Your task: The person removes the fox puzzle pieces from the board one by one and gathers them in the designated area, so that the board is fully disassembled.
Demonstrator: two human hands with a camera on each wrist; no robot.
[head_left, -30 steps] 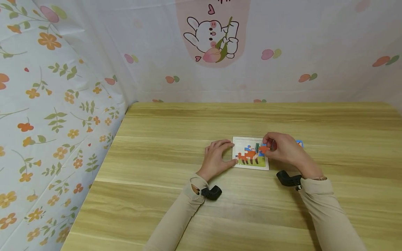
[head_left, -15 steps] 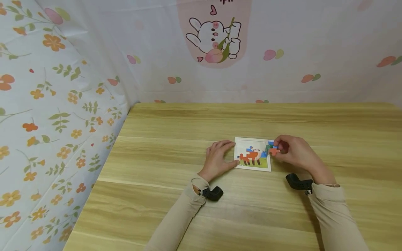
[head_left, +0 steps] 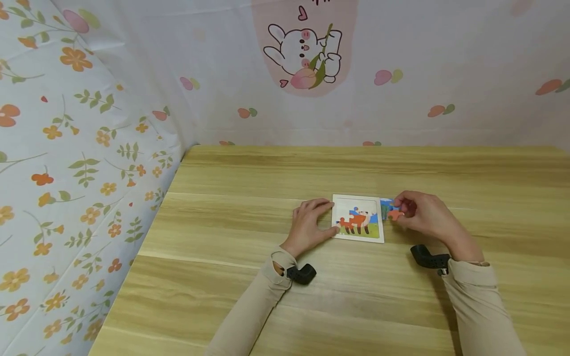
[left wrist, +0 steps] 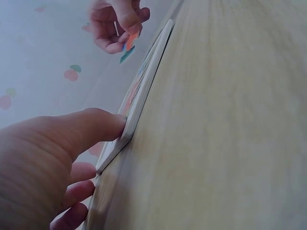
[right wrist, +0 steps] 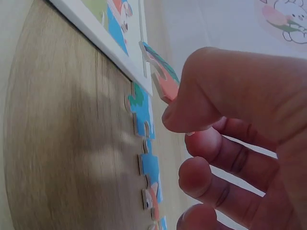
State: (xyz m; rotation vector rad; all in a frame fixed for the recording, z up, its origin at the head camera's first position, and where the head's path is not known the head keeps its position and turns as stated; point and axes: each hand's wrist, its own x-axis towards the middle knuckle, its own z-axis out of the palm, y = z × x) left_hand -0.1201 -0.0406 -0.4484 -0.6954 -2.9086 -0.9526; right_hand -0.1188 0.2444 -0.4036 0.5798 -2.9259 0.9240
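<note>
A white-framed jigsaw puzzle board (head_left: 357,239) lies on the wooden table, partly filled with a picture of an orange animal on green grass. My left hand (head_left: 307,227) holds the board by its left side. In the left wrist view the left thumb (left wrist: 103,125) lies on the frame near a corner, with the fingers at the edge. Just right of the board, my right hand (head_left: 420,210) pinches a puzzle piece (right wrist: 165,81), orange with blue and green, between thumb and index finger. The piece is raised above the table in the right wrist view.
Loose puzzle pieces (right wrist: 151,165), blue with orange, lie on the table (head_left: 249,207) in a row by the board's right side, partly hidden under the right hand in the head view. A patterned white curtain (head_left: 213,74) hangs behind the table.
My right hand has moved right with the puzzle piece, from over the board to beside it, uncovering more of the board. The left hand still holds the board's left side.
</note>
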